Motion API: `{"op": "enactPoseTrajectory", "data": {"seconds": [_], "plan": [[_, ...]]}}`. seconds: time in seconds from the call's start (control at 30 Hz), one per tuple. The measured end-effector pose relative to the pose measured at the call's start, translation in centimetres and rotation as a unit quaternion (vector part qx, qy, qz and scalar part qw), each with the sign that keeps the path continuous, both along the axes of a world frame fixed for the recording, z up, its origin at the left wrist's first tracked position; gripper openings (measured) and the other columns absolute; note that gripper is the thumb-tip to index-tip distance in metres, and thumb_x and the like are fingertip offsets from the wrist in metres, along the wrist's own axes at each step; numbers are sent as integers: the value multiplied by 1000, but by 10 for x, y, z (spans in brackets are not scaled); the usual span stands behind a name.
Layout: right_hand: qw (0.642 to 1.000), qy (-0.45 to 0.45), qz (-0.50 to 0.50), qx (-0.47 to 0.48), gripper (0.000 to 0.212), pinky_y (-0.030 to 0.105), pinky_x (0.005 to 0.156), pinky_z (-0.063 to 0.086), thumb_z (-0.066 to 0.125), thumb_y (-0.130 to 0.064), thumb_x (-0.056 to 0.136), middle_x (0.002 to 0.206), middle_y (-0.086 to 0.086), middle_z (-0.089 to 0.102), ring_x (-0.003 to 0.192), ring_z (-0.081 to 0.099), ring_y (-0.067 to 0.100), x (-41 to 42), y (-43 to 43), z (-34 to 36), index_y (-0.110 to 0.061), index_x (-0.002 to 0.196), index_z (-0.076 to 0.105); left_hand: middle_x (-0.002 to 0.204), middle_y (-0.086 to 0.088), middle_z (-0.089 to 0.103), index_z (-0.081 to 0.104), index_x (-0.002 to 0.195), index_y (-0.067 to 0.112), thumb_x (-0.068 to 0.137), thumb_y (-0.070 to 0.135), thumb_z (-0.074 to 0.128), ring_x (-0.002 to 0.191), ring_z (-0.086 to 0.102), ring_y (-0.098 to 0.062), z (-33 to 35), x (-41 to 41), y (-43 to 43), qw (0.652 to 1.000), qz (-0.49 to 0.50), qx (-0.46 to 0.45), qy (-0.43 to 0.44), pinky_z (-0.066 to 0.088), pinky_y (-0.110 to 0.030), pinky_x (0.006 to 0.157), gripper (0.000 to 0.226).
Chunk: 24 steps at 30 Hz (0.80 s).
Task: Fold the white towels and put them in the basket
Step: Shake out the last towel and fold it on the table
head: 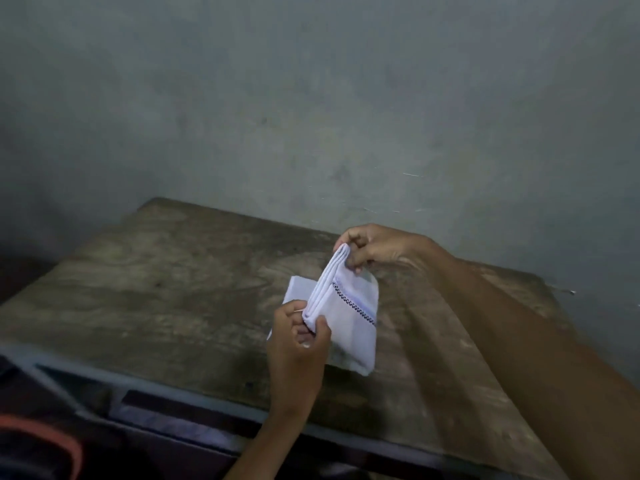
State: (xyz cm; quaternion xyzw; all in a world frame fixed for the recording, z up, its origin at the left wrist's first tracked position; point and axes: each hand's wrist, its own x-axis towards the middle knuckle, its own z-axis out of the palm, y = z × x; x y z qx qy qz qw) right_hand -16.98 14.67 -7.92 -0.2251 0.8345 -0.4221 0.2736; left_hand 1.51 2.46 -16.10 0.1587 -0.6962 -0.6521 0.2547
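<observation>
A white towel (349, 327) with a dark checked stripe is folded into several layers and held just above the wooden table (156, 289). My left hand (299, 344) pinches its near corner. My right hand (375, 249) pinches its far upper corner, so the folded edge runs stretched between the two hands. The towel's lower part hangs down to the table top. Behind it a flat white piece of cloth (298, 289) lies on the table; whether it is a second towel or part of the same one I cannot tell.
The table stands against a grey wall (311, 98) and has a grey metal frame (145, 396) along its near edge. An orange-red curved rim (65, 441) shows at the bottom left, below the table.
</observation>
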Motion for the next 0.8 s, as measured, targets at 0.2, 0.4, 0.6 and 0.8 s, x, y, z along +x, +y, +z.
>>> {"op": "enactPoseTrajectory", "data": {"seconds": [0.2,0.4,0.6,0.8], "plan": [[995,31,30,90,16,24,70,50,75,-10,76,75,-6,68,71,61,6,-26,-44,-30,-13,91,71,66,6,68,60,80,23,83,17,67,58,64,-1,-27,4,-43,995,-6,-36,-88,47,-11,55,10],[994,7,7,109,14,17,70,48,73,-20,80,87,-2,71,77,62,4,-30,-65,-61,-16,93,73,69,-4,68,56,79,16,87,13,61,46,63,-7,-38,-4,-62,986,-60,-37,-154,43,-11,46,11],[994,28,-21,101,19,22,75,46,72,-30,81,87,-5,70,79,60,4,-30,-68,-76,-16,93,74,73,-1,65,52,79,22,91,18,54,50,64,-13,-38,-11,-73,981,-47,-94,-161,50,-18,54,12],[994,72,-38,79,14,28,73,45,70,-41,79,88,-5,67,82,61,12,-20,-66,-88,-28,85,69,68,-1,60,47,77,21,90,21,51,63,61,-20,-41,-15,-88,960,-63,-197,-191,51,-39,62,14]]}}
